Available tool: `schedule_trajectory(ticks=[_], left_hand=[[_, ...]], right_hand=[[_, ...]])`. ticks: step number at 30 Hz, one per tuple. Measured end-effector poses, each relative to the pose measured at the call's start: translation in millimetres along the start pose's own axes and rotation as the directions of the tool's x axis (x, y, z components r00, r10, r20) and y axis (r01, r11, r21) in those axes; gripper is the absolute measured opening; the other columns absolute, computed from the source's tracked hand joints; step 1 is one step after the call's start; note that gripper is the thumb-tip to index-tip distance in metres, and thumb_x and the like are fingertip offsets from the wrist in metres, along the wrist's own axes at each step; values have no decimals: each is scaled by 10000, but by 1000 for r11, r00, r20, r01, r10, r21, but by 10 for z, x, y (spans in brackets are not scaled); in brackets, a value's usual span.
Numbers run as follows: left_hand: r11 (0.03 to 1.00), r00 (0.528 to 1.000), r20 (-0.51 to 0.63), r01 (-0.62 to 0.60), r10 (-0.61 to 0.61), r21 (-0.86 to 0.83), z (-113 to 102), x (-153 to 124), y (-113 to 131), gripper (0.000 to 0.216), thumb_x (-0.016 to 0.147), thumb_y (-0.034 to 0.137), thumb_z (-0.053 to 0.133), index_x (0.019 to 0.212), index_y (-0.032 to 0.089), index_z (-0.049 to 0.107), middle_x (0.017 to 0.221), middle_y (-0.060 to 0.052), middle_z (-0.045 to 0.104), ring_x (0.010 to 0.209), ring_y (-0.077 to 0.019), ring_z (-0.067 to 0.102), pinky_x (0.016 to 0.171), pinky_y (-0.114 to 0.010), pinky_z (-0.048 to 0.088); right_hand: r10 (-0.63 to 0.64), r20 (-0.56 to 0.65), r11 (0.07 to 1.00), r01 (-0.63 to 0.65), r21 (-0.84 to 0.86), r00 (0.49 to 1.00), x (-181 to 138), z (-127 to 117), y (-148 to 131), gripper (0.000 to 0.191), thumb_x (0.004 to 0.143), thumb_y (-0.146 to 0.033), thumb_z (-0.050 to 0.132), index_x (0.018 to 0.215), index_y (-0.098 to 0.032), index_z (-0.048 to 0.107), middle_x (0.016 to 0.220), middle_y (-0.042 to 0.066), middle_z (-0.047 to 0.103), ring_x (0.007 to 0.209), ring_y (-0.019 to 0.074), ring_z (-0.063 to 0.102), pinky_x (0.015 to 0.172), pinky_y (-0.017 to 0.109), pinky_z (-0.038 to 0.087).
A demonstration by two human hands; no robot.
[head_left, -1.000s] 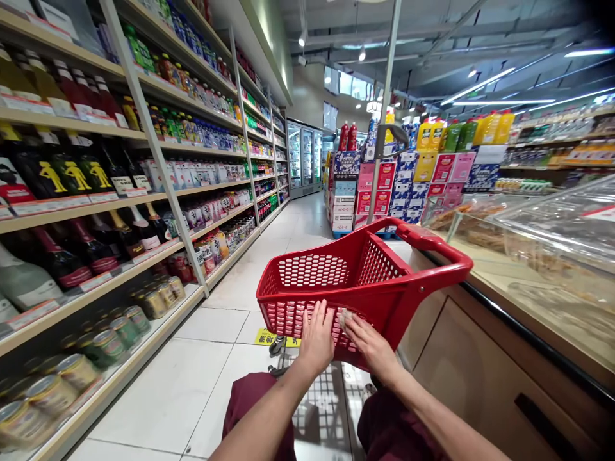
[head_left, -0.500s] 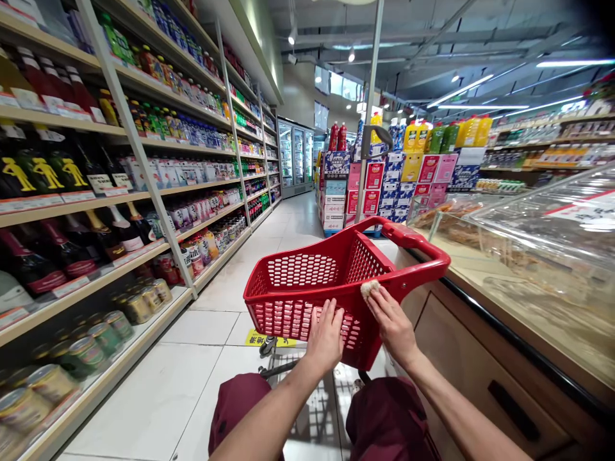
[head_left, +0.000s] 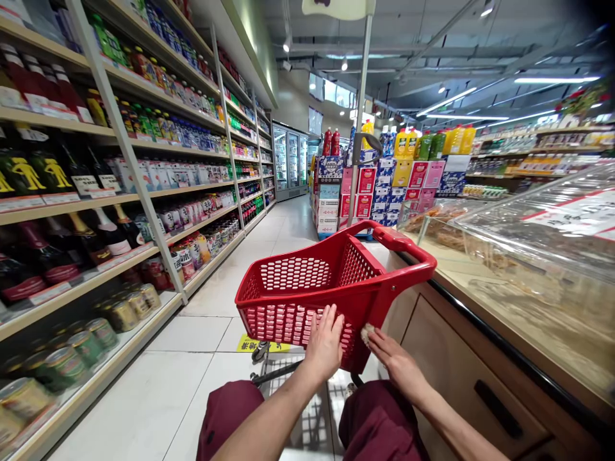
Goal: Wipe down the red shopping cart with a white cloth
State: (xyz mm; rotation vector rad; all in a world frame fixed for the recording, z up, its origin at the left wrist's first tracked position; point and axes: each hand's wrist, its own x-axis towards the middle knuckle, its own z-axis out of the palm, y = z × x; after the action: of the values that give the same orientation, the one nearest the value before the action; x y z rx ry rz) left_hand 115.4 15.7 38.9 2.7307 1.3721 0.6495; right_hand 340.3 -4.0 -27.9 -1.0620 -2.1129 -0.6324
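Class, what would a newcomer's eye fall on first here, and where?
The bright red cart in the middle, with the left hand at its side and the right hand holding a pale wad against it. Next, the drink shelves on the left and the stacked boxes behind.

From here the aisle looks bright under long white tube lights (head_left: pixel 446 102), with glare streaking the clear plastic covers (head_left: pixel 528 256), a latticed shadow (head_left: pixel 314 415) below the red perforated plastic cart (head_left: pixel 307 294) on glossy white floor tiles (head_left: pixel 158 384), green and gold metal cans (head_left: pixel 67 363) stretched and blurred lower left, and a blackened upper-right corner.
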Motion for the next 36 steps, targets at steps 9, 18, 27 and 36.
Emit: schedule_trajectory(ticks=[9, 18, 27, 36], left_hand=[[955, 964, -138, 247, -225, 167, -194, 128, -338, 646, 747, 121, 378, 1372, 99, 212, 1456, -116, 201, 1350, -226, 99, 1074, -529, 97], [945, 977, -19, 212, -214, 248, -180, 69, -461, 699, 727, 131, 379, 1391, 128, 161, 1466, -75, 172, 1352, -218, 81, 1065, -549, 83], [940, 976, -61, 216, -207, 264, -164, 50, -486, 707, 707, 111, 363, 1389, 123, 174, 1462, -72, 188, 1351, -215, 95, 1066, -550, 81], [937, 969, -13, 242, -247, 252, -217, 60, -460, 727, 688, 97, 350, 1390, 102, 161, 1470, -69, 151, 1353, -217, 72, 1065, -555, 101]], right_hand=[[264, -329, 924, -336, -185, 907, 1050, -444, 385, 502, 800, -26, 344, 1263, -172, 471, 1342, 77, 429, 1284, 232, 306, 1048, 450, 317], [245, -239, 889, -316, -332, 940, 989, -572, 525, 461, 787, -47, 354, 1201, -149, 530, 1334, 104, 436, 1286, 247, 300, 1023, 454, 320], [173, -143, 900, -216, -378, 974, 1035, -582, 583, 478, 771, -27, 349, 1187, -162, 542, 1289, 87, 491, 1259, 228, 348, 1014, 409, 334], [62, -39, 952, -71, -298, 997, 1084, -344, 385, 478, 791, -40, 325, 1191, -189, 540, 1278, 71, 505, 1250, 204, 363, 999, 386, 335]])
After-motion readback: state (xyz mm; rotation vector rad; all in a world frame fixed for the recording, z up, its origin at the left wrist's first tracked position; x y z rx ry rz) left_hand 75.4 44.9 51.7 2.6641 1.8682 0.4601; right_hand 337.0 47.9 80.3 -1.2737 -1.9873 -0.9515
